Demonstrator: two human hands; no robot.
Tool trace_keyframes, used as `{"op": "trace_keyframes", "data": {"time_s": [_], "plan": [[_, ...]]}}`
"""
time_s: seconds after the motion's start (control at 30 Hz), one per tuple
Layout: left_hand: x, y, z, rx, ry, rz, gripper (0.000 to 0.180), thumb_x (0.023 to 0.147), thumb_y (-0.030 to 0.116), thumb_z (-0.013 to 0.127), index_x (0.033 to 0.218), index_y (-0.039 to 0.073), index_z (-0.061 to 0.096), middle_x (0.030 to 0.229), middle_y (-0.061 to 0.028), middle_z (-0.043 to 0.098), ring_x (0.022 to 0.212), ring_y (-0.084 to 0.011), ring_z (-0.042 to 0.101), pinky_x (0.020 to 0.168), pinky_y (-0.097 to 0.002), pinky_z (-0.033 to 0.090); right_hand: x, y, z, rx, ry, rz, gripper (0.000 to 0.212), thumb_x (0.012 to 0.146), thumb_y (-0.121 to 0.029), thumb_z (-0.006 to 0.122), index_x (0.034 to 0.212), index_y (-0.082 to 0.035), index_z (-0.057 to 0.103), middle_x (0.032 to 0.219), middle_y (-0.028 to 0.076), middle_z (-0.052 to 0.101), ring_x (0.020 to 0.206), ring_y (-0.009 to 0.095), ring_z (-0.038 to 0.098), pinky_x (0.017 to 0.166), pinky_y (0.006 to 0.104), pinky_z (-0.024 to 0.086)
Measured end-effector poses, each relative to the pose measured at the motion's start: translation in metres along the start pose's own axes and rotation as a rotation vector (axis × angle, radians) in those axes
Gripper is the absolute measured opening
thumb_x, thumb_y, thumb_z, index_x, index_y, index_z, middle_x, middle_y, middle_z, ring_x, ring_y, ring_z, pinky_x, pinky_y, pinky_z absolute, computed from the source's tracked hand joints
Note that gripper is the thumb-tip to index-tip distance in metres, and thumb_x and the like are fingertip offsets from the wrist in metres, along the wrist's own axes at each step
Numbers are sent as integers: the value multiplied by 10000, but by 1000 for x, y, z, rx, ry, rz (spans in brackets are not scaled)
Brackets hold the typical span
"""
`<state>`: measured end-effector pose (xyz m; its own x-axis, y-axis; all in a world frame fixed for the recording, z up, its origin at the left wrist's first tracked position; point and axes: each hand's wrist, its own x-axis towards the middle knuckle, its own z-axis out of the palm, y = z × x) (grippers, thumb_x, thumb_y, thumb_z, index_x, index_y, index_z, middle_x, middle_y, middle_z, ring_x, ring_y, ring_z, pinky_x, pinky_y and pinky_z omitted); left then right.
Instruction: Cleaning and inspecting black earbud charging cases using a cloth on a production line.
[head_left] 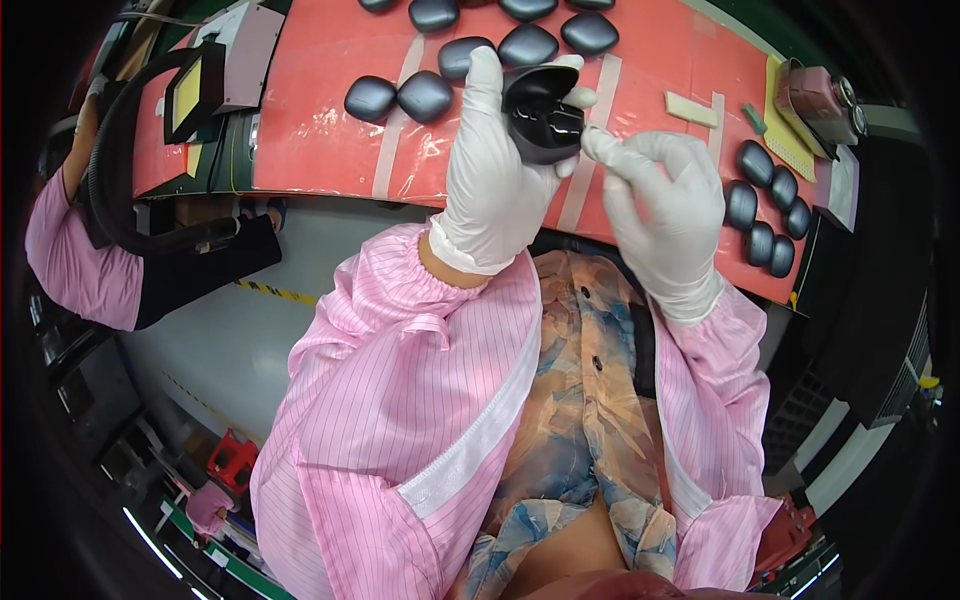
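My gloved left hand (480, 190) holds a small glossy black earbud-style case (530, 92) with its lid up and its dark hollowed inside facing me. The thumb lies along the case's left side, and fingertips show behind its right edge. Against that right edge, my gloved right hand (672, 210) pinches with thumb and forefinger. Whatever is between those fingertips is too small or hidden to make out. Several closed dark grey rounded cases (425, 97) lie just beyond my left hand. Another cluster of closed cases (741, 206) sits to the right of my right hand.
Under the cases is a red-covered table (320, 140) with pale tape strips. A whitish block (691, 109) and a pink container (815, 97) stand at the right. At the far left are a boxy device (235, 60), a black hose (98, 180) and another person's pink sleeve (90, 255).
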<state>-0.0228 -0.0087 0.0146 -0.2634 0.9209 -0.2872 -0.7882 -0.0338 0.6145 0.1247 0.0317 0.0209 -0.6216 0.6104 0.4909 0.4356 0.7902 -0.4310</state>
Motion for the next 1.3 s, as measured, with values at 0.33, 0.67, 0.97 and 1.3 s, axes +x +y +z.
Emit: {"op": "trace_keyframes", "data": {"time_s": [0.33,0.67,0.97,1.3], "plan": [[-6,9,5,-4,-15,-239,605,954,595,385,1075,27,555,955,-124,628,789,-259,660,570,-290,451,-20,23,8,438,269,273,215,821,67,607,1010,-21,661,914,52,666,777,169,622,705,281,494],[-5,4,0,227,-2,0,649,931,642,386,1060,41,593,924,-51,635,713,-111,569,565,-248,420,-3,-15,-7,-53,-35,-13,331,714,62,660,1002,-94,708,824,45,602,754,214,573,672,314,461],[-8,-4,-4,183,-34,-100,604,960,599,376,1040,41,594,892,-25,605,701,-111,543,599,-248,410,17,-12,-4,259,51,-118,366,745,66,631,1057,-113,695,839,49,616,779,210,585,679,321,459],[-9,7,2,13,-152,-250,668,936,617,396,1096,-1,592,942,-101,667,679,-178,650,485,-234,490,-9,7,-17,201,179,48,361,736,113,635,1058,-46,676,843,71,627,771,191,603,681,280,463]]}}
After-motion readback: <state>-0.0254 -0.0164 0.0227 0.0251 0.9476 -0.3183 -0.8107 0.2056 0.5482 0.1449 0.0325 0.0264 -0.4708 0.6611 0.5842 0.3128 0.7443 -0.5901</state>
